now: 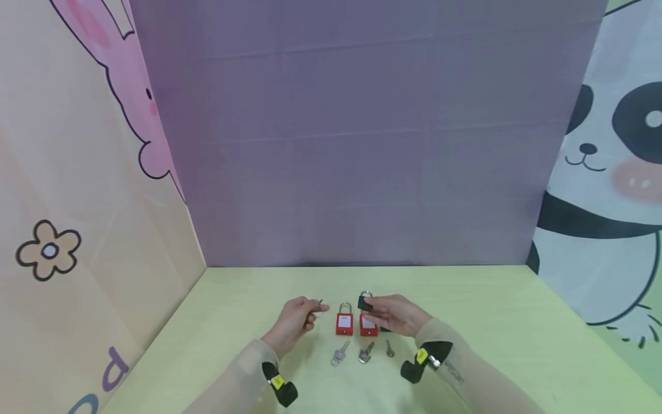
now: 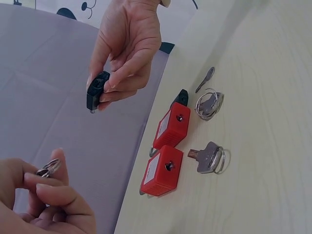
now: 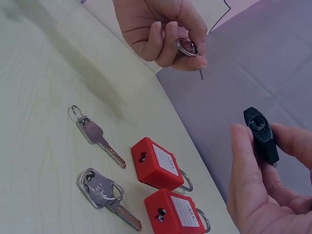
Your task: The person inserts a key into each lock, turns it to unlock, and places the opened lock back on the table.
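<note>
Right hand [image 1: 399,315] with a black padlock [image 1: 365,303], left hand [image 1: 295,322] with a shiny key [image 2: 44,172]

Big purple cloth [image 1: 351,144], well behind the left red padlock [image 1: 344,325]. Pale table [image 1: 465,299] right under that padlock. Panda picture [image 1: 595,201] far off to the padlock's right, pink bunny picture [image 1: 126,80] far off to its left.

Left hand near the left red padlock, on its left and up in the air, with thumb and finger pinching the shiny key and its ring. Right hand up in the air too, to the right of the left red padlock, with thumb and fingers gripping the black padlock. Little keyhole [image 3: 259,123] on show.

Left red padlock flat on the table, white label [image 1: 345,320] up. Right red padlock [image 1: 369,332] just beside it, on the right, partly hidden by the right hand. Other black padlock [image 2: 181,97] farther right, mostly covered in the head view.

Left ringed key [image 1: 339,352] just in front of the left red padlock. Right ringed key [image 1: 365,353] in front too, but more to the right. Small key [image 1: 390,349] farther right again.
</note>
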{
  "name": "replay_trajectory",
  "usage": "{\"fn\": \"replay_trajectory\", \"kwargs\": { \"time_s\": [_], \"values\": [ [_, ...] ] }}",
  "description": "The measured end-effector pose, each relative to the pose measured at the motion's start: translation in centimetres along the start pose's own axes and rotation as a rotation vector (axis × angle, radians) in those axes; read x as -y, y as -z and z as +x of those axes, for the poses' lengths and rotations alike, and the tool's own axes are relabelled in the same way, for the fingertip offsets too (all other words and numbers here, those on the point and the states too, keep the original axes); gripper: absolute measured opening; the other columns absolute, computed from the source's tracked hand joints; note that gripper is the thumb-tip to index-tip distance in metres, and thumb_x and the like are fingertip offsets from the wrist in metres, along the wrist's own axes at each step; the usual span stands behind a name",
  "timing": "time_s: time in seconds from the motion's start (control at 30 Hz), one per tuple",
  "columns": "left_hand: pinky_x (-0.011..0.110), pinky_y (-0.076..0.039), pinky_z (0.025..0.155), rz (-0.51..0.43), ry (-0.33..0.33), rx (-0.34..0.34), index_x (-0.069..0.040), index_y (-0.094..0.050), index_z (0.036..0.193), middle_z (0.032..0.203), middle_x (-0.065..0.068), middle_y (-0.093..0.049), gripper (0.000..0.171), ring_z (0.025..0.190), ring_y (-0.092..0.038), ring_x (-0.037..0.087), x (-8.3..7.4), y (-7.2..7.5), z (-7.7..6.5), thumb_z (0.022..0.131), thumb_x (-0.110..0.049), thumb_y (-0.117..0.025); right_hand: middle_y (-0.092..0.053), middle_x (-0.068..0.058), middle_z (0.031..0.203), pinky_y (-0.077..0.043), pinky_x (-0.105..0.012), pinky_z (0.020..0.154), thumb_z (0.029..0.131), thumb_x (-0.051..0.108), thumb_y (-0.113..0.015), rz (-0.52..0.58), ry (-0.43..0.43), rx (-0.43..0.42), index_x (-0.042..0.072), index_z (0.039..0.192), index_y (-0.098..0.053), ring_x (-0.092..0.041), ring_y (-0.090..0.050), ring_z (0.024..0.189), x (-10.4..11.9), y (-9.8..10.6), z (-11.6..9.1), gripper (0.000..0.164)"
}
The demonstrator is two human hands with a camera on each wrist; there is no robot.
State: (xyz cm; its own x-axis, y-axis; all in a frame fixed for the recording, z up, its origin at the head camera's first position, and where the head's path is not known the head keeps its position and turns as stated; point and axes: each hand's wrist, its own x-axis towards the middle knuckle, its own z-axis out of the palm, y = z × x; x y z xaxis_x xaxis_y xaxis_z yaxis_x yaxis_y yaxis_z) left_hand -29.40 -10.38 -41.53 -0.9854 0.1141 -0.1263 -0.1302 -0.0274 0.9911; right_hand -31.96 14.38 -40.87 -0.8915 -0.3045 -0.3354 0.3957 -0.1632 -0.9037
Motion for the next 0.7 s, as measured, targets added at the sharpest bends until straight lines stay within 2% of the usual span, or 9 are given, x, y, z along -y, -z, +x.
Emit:
{"fn": "replay_trajectory", "kwargs": {
  "time_s": [0.13,0.23,0.33,0.43,0.6,0.7],
  "values": [
    [0.016,-0.038,0.054,-0.005,-0.005,-0.029,-0.007,-0.048,0.087,0.099,0.006,-0.066,0.018,0.062,-0.042,0.007,-0.09,0.02,0.00,0.099,-0.019,-0.052,-0.068,-0.014,0.107,-0.052,-0.030,0.093,0.093,0.012,-0.063,0.003,0.003,-0.013,-0.007,0.130,-0.051,-0.021,-0.067,0.101,-0.12,0.00,0.02,0.044],
    [0.018,-0.040,0.057,-0.018,-0.018,-0.062,-0.005,-0.050,0.094,0.099,0.004,-0.065,0.020,0.066,-0.044,0.008,-0.17,0.00,0.08,0.097,-0.024,-0.057,-0.067,-0.015,0.109,-0.052,-0.031,0.094,0.092,0.013,-0.064,0.002,0.008,-0.014,-0.008,0.130,-0.050,-0.022,-0.067,0.102,-0.19,0.03,0.02,0.045],
    [0.021,-0.042,0.063,-0.018,-0.047,-0.094,-0.002,-0.050,0.108,0.101,0.004,-0.067,0.031,0.069,-0.046,0.009,-0.19,0.01,0.15,0.094,-0.027,-0.063,-0.066,-0.015,0.110,-0.051,-0.030,0.095,0.092,0.013,-0.064,0.002,0.017,-0.001,-0.008,0.131,-0.049,-0.024,-0.065,0.107,-0.13,0.02,-0.06,0.047],
    [0.026,-0.044,0.071,0.030,-0.082,-0.119,0.001,-0.052,0.118,0.100,0.003,-0.068,0.044,0.073,-0.048,0.010,-0.14,0.10,0.23,0.091,-0.030,-0.067,-0.066,-0.014,0.111,-0.051,-0.029,0.095,0.093,0.012,-0.063,0.006,0.021,0.020,-0.009,0.132,-0.048,-0.025,-0.063,0.111,-0.01,-0.04,-0.15,0.047],
    [0.034,-0.044,0.082,0.101,-0.114,-0.131,-0.003,-0.067,0.109,0.097,-0.002,-0.069,0.034,0.087,-0.054,0.017,0.04,0.29,0.53,0.091,-0.032,-0.067,-0.065,-0.013,0.108,-0.050,-0.029,0.096,0.094,0.011,-0.060,0.009,0.026,0.041,-0.009,0.133,-0.046,-0.020,-0.065,0.103,0.21,-0.13,-0.35,0.046],
    [0.045,-0.043,0.094,0.124,-0.131,-0.135,-0.007,-0.068,0.099,0.099,-0.001,-0.069,0.031,0.099,-0.056,0.021,0.00,0.30,0.55,0.089,-0.036,-0.068,-0.065,-0.013,0.107,-0.050,-0.029,0.096,0.095,0.011,-0.060,0.013,0.026,0.040,-0.009,0.133,-0.046,-0.019,-0.066,0.099,0.21,-0.14,-0.30,0.045]
  ]
}}
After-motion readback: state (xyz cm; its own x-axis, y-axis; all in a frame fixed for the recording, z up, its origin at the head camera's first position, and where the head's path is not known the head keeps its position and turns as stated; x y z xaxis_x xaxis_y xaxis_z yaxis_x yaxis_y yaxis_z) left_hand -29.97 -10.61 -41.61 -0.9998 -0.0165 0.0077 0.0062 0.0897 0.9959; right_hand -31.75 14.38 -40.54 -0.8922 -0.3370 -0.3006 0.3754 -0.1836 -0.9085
